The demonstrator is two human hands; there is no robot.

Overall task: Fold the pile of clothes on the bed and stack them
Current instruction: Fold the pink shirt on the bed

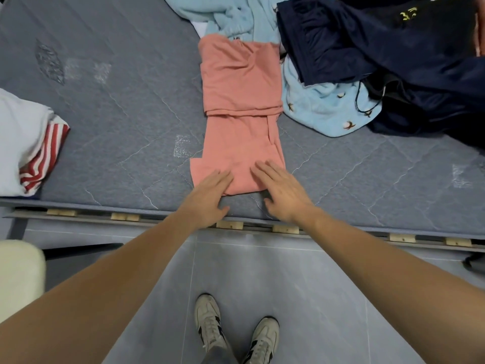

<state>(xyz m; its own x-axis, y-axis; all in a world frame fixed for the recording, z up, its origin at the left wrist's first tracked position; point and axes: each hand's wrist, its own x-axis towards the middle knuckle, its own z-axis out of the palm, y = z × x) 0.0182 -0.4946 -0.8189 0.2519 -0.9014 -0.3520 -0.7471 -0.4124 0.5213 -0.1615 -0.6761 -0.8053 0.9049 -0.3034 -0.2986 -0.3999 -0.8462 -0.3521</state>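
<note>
A salmon-pink garment [240, 101] lies folded into a long narrow strip on the grey mattress [118, 114], running away from me. My left hand [210, 198] rests flat on its near left corner with straight fingers. My right hand [282, 191] lies flat on its near right corner, fingers spread. Beyond and to the right sits the unfolded pile: a light blue fleece garment [322, 111] and dark navy clothes [380, 48].
At the left edge sits a folded stack with a white garment [18, 137] over a red-and-white striped one [44, 156]. The bed's front rail [157, 219] runs across below my hands. A cream stool [18, 274] stands at the lower left on the grey floor.
</note>
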